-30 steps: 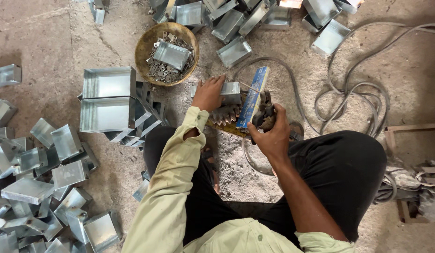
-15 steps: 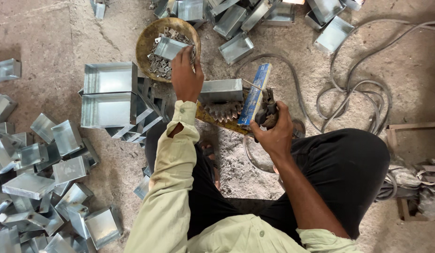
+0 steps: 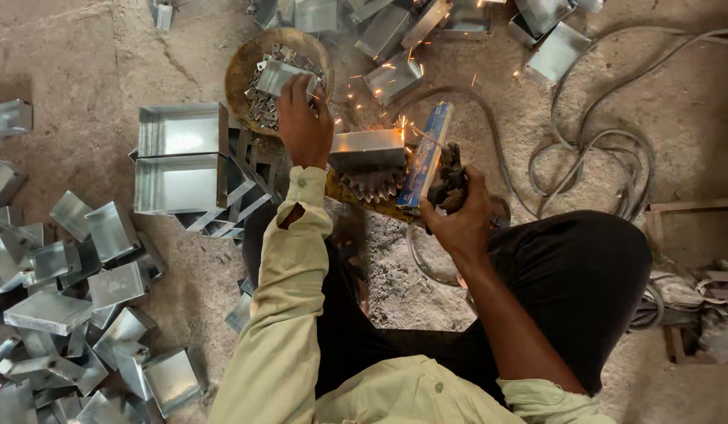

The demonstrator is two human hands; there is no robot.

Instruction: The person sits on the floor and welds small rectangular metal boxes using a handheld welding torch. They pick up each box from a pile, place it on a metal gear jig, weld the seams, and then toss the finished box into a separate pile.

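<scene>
Head view: left hand [image 3: 303,126] reaches far-left into round bowl [image 3: 279,69], fingers curled on a small metal clip [image 3: 284,76]. Metal box [image 3: 368,151] lies just right of it, long axis left-right, sparks above. Right hand [image 3: 456,213] grips dark welding holder [image 3: 445,177] beside box, nearer.

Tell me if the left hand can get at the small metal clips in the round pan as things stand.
Probably yes: the left hand already lies over the round pan, fingers on a metal piece beside the small clips, nothing between them.
</scene>
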